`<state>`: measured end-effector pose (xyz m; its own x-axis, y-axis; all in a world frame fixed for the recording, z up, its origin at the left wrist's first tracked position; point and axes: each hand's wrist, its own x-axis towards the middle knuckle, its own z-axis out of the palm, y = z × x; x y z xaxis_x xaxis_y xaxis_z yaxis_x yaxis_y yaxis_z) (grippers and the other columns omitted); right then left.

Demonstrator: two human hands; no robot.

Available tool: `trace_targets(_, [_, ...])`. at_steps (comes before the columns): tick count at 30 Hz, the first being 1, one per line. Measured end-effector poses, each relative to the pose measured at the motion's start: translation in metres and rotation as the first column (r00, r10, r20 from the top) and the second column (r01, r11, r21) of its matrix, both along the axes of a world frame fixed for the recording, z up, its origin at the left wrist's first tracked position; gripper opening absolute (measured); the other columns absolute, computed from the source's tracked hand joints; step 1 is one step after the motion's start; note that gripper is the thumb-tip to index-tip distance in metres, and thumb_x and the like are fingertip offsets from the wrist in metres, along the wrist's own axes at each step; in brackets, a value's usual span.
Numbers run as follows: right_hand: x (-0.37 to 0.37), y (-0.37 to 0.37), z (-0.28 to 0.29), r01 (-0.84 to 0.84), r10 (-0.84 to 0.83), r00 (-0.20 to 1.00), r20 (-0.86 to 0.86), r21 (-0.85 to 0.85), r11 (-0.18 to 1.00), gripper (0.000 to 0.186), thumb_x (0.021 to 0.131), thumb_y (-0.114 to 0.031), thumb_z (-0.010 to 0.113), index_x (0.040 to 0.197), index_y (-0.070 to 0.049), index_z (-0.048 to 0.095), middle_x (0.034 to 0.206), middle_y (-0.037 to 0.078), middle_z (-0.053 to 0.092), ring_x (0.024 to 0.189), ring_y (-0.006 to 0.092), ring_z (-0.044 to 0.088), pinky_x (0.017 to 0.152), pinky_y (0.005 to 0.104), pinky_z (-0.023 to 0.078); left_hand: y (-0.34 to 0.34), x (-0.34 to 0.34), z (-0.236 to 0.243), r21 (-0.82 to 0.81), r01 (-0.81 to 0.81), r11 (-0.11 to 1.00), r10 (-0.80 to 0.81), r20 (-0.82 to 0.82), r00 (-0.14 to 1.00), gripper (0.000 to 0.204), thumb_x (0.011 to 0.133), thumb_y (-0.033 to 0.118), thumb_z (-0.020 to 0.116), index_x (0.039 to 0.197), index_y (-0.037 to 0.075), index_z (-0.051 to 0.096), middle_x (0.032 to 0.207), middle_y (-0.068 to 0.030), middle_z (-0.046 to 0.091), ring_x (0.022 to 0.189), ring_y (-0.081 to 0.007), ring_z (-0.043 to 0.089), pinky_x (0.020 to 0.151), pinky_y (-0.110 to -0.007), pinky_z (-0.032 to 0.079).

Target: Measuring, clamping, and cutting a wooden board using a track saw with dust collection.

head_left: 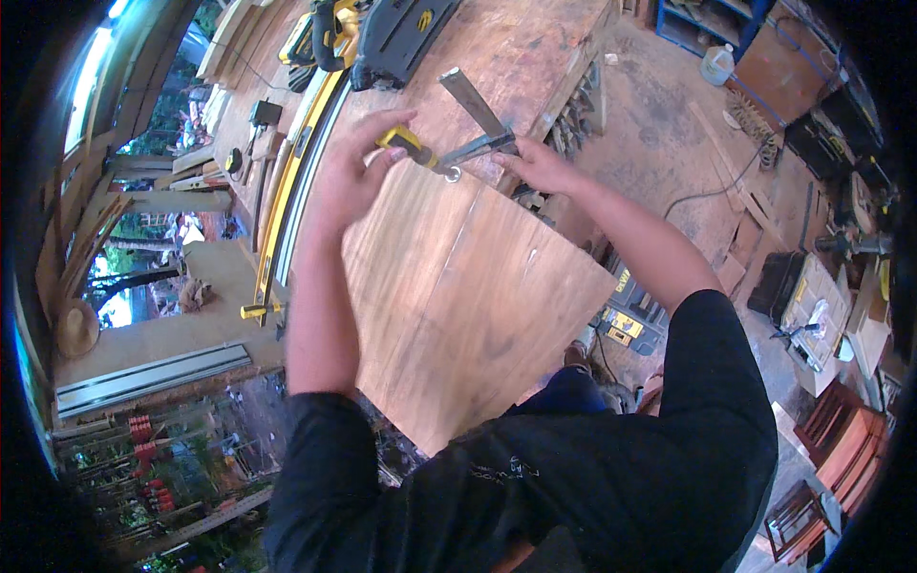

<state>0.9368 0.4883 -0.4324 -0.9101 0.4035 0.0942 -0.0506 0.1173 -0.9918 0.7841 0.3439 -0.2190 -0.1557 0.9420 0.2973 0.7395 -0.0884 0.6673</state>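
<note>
A bar clamp [474, 102] sits at the far corner of a wide wooden panel [458, 315], its metal bar slanting up and away. Its yellow handle [406, 143] points toward my left hand [351, 177], whose thumb and fingers close about the handle's end. My right hand [543, 169] grips the clamp where the bar meets the jaw, with the thumb toward the panel's edge. The round screw pad [452, 175] shows close to the panel's top face. What lies under the corner is hidden.
The panel rests on a workbench [535, 48]. Left of it lie a long yellow rail [304, 158] and a yellow-and-black power tool [334, 33]. A yellow-and-black case [630, 320] stands below on the right. Several red clamps [143, 435] hang at lower left.
</note>
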Motion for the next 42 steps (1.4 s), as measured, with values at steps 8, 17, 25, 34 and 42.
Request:
trace_targets(8, [-0.008, -0.004, 0.003, 0.002, -0.009, 0.990, 0.138, 0.047, 0.999, 0.037, 0.095, -0.031, 0.056, 0.115, 0.000, 0.055, 0.094, 0.006, 0.063, 0.088, 0.0114, 0.054, 0.081, 0.0293, 0.045, 0.000, -0.012, 0.032, -0.236, -0.339, 0.911, 0.003, -0.817, 0.576, 0.049, 0.077, 0.053, 0.067, 0.094, 0.007, 0.062, 0.075, -0.0123, 0.064, 0.075, -0.0347, 0.064, 0.067, -0.043, 0.050])
trace_targets(17, [-0.001, -0.015, 0.016, 0.063, -0.054, 0.994, 0.090, -0.099, 0.993, 0.027, 0.096, -0.027, 0.054, 0.108, -0.003, 0.055, 0.086, -0.001, 0.055, 0.079, 0.0080, 0.048, 0.071, 0.0258, 0.041, 0.011, -0.004, 0.048, -0.441, -0.601, 0.667, -0.017, -0.816, 0.578, 0.033, 0.081, 0.024, 0.069, 0.107, 0.006, 0.060, 0.112, -0.0140, 0.060, 0.099, -0.0325, 0.059, 0.083, -0.042, 0.048])
trace_targets(25, [-0.002, -0.013, 0.013, 0.067, -0.062, 0.992, 0.111, -0.038, 0.997, 0.034, 0.096, -0.024, 0.055, 0.118, 0.001, 0.054, 0.105, 0.007, 0.063, 0.097, 0.0117, 0.054, 0.088, 0.0302, 0.044, 0.002, -0.010, 0.040, -0.515, -0.419, 0.748, -0.164, -0.754, 0.636, 0.033, 0.085, 0.032, 0.064, 0.101, 0.003, 0.059, 0.090, -0.0191, 0.063, 0.087, -0.0355, 0.061, 0.076, -0.041, 0.047])
trace_targets(34, [-0.014, -0.003, -0.015, 0.021, -0.028, 0.998, -0.058, -0.117, 0.993, 0.032, 0.094, -0.025, 0.057, 0.116, -0.001, 0.058, 0.098, 0.007, 0.065, 0.090, 0.0115, 0.056, 0.083, 0.0298, 0.046, -0.003, -0.018, 0.039, -0.306, 0.008, 0.952, -0.192, -0.574, 0.796, 0.038, 0.090, 0.040, 0.057, 0.092, 0.003, 0.064, 0.077, -0.0166, 0.063, 0.079, -0.0346, 0.063, 0.070, -0.042, 0.048])
trace_targets(42, [-0.015, -0.006, -0.016, 0.040, -0.063, 0.984, -0.164, -0.144, 0.989, 0.021, 0.094, -0.023, 0.059, 0.099, -0.003, 0.060, 0.072, -0.005, 0.051, 0.066, 0.0058, 0.046, 0.059, 0.0241, 0.041, -0.004, -0.014, 0.035, -0.282, -0.145, 0.948, -0.065, -0.621, 0.781, 0.030, 0.088, 0.032, 0.061, 0.099, 0.003, 0.061, 0.082, -0.0159, 0.064, 0.080, -0.0338, 0.062, 0.072, -0.042, 0.047])
